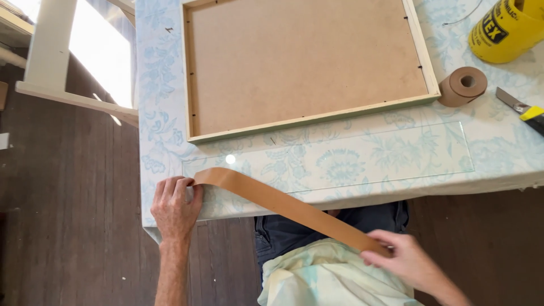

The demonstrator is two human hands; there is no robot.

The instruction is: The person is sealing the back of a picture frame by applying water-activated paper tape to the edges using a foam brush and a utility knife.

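Note:
A long strip of brown paper tape (283, 204) stretches from the table's front left corner down to the right, off the table edge. My left hand (174, 207) presses the strip's left end onto the blue floral tablecloth (164, 85). My right hand (405, 258) pinches the strip's other end below the table edge, over my lap. Behind the strip lies a clear glass pane (362, 158) flat on the cloth. Further back, a wooden picture frame (317, 118) lies face down with its brown backing board (300, 56) showing.
A roll of brown tape (463, 86) sits right of the frame. A yellow container (507, 28) stands at the back right, with a yellow-and-black utility knife (524, 109) near the right edge. A white wooden piece (51, 62) stands left of the table on dark floorboards.

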